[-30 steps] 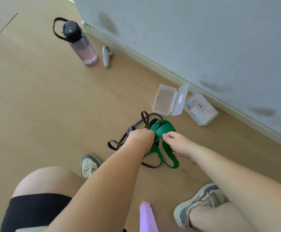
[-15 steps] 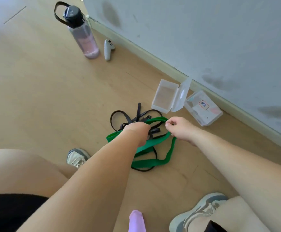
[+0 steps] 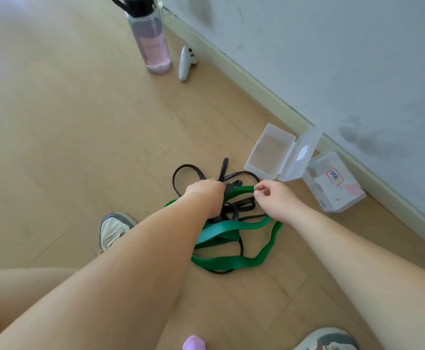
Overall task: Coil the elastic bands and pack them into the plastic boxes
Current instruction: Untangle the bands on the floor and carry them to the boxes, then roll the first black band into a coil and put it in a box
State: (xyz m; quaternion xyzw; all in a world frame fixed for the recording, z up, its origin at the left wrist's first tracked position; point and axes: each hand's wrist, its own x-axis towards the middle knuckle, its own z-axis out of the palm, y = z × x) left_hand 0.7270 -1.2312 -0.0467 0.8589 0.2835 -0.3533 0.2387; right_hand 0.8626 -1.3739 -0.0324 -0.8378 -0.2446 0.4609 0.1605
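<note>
Bare arms (image 3: 140, 261), grey-and-white sneakers (image 3: 114, 229).

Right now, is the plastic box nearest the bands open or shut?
Open. The clear box has its lid swung back, nothing inside.

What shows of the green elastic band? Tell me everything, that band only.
The green band is a wide, flat strip, rubbery-looking, one colour throughout. It is uncoiled, sprawled in loose overlapping loops on the wooden floor. A thinner black band is tangled through it. The right hand pinches its far loop between thumb and fingertip; the left hand sits on the tangle, fingers hidden, so its grip cannot be told. It lies near the open plastic box, not in it.
</note>
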